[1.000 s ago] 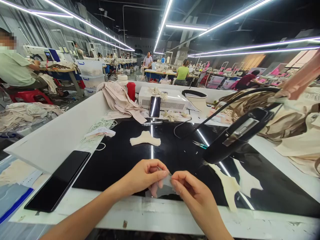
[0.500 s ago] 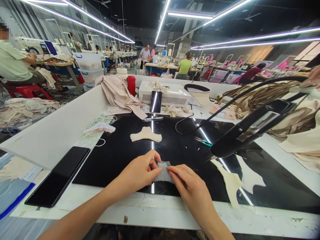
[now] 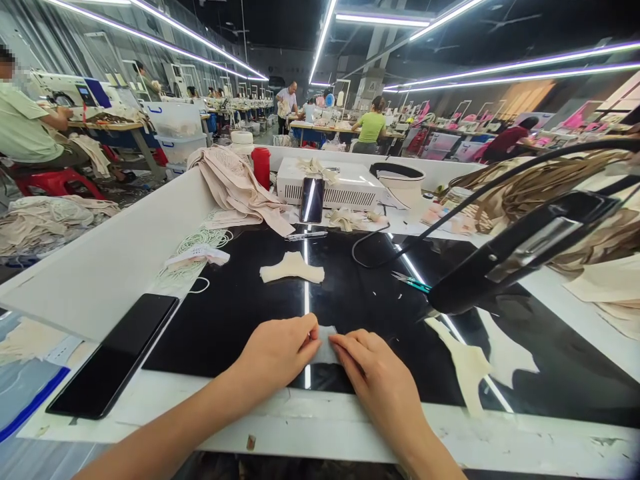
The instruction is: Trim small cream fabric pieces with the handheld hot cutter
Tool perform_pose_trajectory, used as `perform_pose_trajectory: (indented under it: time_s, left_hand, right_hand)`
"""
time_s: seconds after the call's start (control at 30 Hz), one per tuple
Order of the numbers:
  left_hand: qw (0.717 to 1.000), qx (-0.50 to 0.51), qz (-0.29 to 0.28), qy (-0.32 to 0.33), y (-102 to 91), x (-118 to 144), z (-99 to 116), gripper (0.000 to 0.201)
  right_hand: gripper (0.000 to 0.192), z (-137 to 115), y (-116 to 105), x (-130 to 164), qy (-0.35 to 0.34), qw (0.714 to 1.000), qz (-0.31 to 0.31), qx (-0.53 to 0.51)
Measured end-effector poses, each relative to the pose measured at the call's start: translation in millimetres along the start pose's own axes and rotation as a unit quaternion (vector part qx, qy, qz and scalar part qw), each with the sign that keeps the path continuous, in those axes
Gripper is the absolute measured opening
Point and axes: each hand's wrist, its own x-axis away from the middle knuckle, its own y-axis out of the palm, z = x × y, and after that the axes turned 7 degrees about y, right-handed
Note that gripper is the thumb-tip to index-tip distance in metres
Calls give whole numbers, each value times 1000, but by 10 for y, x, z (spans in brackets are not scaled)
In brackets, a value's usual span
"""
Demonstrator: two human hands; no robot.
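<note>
Low over the glossy black work surface (image 3: 215, 327), a small piece of thin, greyish translucent fabric (image 3: 328, 352) lies between my two hands. My left hand (image 3: 280, 350) is closed, its thumb and forefinger pinching the fabric's left side. On the other side my right hand (image 3: 377, 367) is closed too, fingertips pressed together at the fabric's right edge. Behind the hands rests a cream, curved fabric piece (image 3: 292, 268). Right of my right hand lie another cream cut piece (image 3: 465, 363) and a white one (image 3: 510, 350).
A black lamp-like arm (image 3: 480, 273) with a cable leans in from the right, beside teal-handled snips (image 3: 413, 281). A large black phone (image 3: 115, 357) lies at the left. A white box (image 3: 327, 183), a propped phone (image 3: 312, 200), a red cup (image 3: 261, 168) and beige fabric (image 3: 235, 187) stand behind.
Both hands have shifted slightly around the grey fabric, and the left fingers are now more curled, covering more of its left side. The cream pieces have not moved on the surface.
</note>
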Motion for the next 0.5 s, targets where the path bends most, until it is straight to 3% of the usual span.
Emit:
perform_pose_trajectory:
  time_s: [0.5]
  left_hand:
    - [999, -41, -17, -4, 13, -2, 22, 14]
  right_hand:
    - [32, 1, 42, -8, -6, 1000, 13, 25]
